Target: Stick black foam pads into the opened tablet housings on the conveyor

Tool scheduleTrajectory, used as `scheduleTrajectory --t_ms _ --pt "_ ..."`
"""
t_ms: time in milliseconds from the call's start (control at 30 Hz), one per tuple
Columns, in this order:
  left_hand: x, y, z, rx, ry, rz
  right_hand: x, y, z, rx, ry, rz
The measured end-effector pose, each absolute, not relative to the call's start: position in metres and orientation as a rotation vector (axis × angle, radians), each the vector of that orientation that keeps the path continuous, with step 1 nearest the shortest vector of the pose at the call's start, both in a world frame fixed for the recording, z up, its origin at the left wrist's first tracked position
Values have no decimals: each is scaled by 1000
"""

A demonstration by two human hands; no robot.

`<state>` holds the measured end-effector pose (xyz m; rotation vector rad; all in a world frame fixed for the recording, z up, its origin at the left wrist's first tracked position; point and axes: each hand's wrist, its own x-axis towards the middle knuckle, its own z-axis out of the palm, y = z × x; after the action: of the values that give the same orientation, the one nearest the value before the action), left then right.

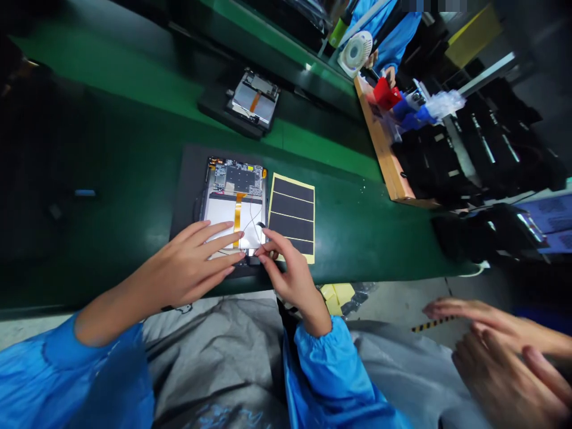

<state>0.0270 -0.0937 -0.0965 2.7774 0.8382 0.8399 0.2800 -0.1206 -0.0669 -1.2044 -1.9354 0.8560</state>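
An opened tablet (250, 179) lies on a dark mat (184, 190), with its circuit board at the far end, a silver battery and an orange tape strip. My left hand (192, 262) is stretched flat, fingers spread over the lower left of the tablet. Thin wires (251, 215) cross the battery near its fingertips. At the tablet's lower right corner, my right hand (288, 271) has thumb and fingers pinched together; what is between them is too small to make out. A small black strip (261, 224) shows by its index fingertip. Close beside lies a yellow-backed sheet of black stickers (292, 208).
Farther back, another opened tablet (254, 101) rests on a black block upon the green belt (308, 131). A wooden-edged bench (379, 149) with black parts, a red item and a fan (356, 53) stands right. Another person's hands (504, 357) are at lower right.
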Motion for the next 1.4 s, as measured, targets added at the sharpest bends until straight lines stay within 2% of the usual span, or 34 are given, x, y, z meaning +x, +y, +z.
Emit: scheduleTrajectory --t_ms 333,567,967,1133,1400 --pt "27 -94 -95 2755 843 836 270 -125 -74 -1233 -2022 535" --pt "29 -99 -89 2769 874 782 261 -134 -77 -1350 -1916 515" --pt "84 -153 -85 2634 1482 1029 262 -156 -98 -1382 -1492 349" --pt "90 -153 -78 2587 1564 1038 265 -166 -86 -1246 -1610 431" --pt "93 -150 -74 2627 1564 1103 269 -168 -75 -1270 -1794 457"
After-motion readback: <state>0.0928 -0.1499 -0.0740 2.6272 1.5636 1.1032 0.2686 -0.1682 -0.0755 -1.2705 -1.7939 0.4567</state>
